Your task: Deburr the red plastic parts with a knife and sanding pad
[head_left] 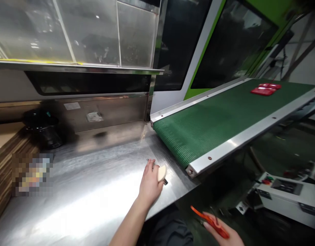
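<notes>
cream handle (pixel 161 173); orange scissors (pixel 213 222); green ribbed belt (pixel 206 128); red trays (pixel 264 90)

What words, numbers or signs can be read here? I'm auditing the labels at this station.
No words or numbers can be read.
White label on the steel panel: too blurred to read.
Paper label below it: too blurred to read.
Pixelated patch by the cardboard stack: blurred out, unreadable.
White control box: any markings are too small to read.
</notes>
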A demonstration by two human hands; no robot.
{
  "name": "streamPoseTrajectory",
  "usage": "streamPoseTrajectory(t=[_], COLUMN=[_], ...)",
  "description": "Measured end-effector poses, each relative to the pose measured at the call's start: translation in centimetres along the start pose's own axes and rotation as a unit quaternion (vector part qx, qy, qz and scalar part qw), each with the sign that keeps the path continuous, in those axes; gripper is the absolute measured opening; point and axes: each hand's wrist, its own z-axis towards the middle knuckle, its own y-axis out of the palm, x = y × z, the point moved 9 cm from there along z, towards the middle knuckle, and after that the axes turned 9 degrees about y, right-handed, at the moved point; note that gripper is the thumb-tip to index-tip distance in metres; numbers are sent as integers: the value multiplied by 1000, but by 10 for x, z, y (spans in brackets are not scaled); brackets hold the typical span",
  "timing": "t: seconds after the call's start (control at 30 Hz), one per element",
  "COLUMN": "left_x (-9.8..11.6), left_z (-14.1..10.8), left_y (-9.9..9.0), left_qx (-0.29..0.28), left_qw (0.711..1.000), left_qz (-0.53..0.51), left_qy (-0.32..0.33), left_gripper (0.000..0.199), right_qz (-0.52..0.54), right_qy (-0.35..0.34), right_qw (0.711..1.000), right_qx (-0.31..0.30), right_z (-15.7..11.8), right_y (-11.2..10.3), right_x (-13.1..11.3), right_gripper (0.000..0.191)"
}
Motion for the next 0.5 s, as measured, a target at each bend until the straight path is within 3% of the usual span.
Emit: streamPoseTrajectory(t=[0.13,0.3,0.4,0.5], left_x=[1,3,1,-1], left_z=[0,-1,-1,-1], left_y=[-5,-10,-12,-14], left_qx=[34,57,64,72], left_qw=[999,998,997,995], left_qz=[1,19,27,23], left_qy=[3,-12,-37,-68], left_gripper=[26,17,13,24], right_qz=[39,-19,-88,-149], right_qy=[-27,-16,0,-38], right_qw=[999,1000,996,986], right_qx=[22,-1,-15,-60], right_z=[15,43,32,2], right_y=[45,106,119,119], right_x=[-7,-5,7,9], right_gripper=[59,56,48,37])
